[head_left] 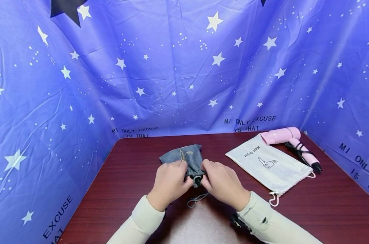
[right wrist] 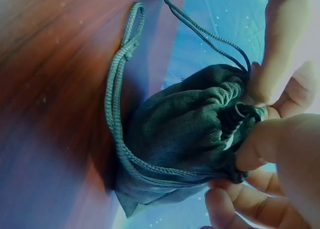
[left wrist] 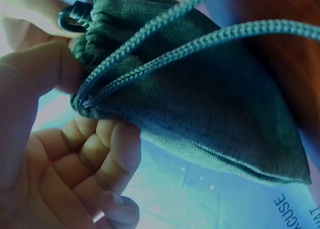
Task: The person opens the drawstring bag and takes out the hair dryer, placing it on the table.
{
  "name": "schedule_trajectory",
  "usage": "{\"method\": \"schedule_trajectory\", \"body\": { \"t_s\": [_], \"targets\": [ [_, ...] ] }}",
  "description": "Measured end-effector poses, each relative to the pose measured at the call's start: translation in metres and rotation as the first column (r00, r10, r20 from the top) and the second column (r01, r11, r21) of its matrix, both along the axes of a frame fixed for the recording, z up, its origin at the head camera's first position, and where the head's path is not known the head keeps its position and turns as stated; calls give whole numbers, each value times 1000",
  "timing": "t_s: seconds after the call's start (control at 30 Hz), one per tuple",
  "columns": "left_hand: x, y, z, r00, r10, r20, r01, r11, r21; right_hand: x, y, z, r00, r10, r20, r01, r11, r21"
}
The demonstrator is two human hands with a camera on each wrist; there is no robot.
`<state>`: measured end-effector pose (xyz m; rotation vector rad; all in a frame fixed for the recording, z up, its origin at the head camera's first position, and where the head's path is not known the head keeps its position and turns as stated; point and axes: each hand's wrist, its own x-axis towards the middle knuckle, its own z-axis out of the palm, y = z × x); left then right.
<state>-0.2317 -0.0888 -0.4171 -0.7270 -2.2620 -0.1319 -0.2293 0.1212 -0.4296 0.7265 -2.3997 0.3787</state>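
Note:
A dark grey drawstring bag point(head_left: 195, 155) with a gold hair-dryer print lies on the table, its gathered mouth toward the person. At the mouth's left side, the left hand point(head_left: 170, 183) pinches the hem between thumb and fingers. Opposite it, the right hand point(head_left: 222, 183) pinches the right side. Out of the small gap between them pokes a black ribbed cord end point(right wrist: 235, 116) with a loop; whatever it belongs to is hidden inside the cloth. Grey drawstrings point(right wrist: 116, 104) hang loose from both sides of the mouth, one loop point(head_left: 192, 202) showing below the hands.
To the right lies a pale grey pouch point(head_left: 263, 162) labelled "Hair Dryer", with white cords. Partly behind it rests a pink hair dryer point(head_left: 283, 135) with a bundled black cord point(head_left: 298, 150). A purple star-print curtain point(head_left: 178, 67) encloses the dark red table point(head_left: 123, 189).

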Motion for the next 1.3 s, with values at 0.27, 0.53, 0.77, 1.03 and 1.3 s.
{"method": "schedule_trajectory", "body": {
  "t_s": [0.27, 0.53, 0.77, 1.03, 1.3],
  "targets": [
    [-1, 6, -6, 1000, 4, -20, -4, 1000, 3, 0, -4, -2, 998, 69, -11, -69, 997, -43],
    [1, 7, -5, 999, 29, -31, -30, 999, -20, 0, -4, -6, 994, 107, -30, -108, 993, -50],
    [2, 7, -7, 998, 46, -47, -48, 998, -37, -2, -3, -5, 988, 145, -56, -149, 986, -76],
    [4, 5, -3, 998, 57, 24, -57, 998, -21, -4, -2, -4, 989, 112, -92, -118, 992, -54],
    [4, 1, 0, 997, 65, 45, -64, 998, -22, -7, 0, -5, 989, 74, -129, -76, 997, -15]
  ]
}}
